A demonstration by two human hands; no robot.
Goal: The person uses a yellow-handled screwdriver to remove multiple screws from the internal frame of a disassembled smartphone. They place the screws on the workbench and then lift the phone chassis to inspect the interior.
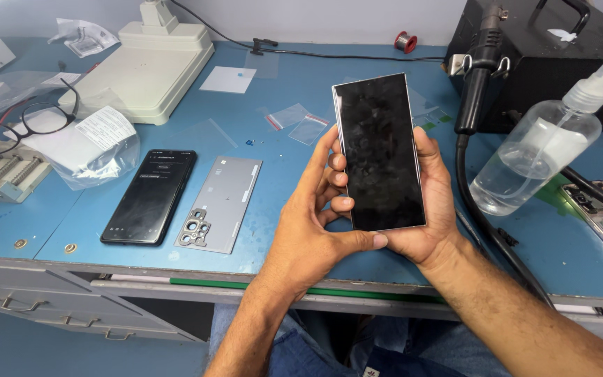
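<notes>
Phone: slim glass slab [380, 152], glossy black screen, smudged, thin pale metal rim; centre of frame, raised above the blue worktop [280, 181].
Left hand [313, 223]: fingers clamped along its left edge, thumb under the bottom corner.
Right hand [433, 209]: cradles the back, fingers wrapped round its right edge.

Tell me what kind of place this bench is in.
Most likely a phone repair workshop: both hands hold a dark-screened phone, a detached grey back cover lies beside a second phone, and a hot-air rework station stands behind.
</notes>
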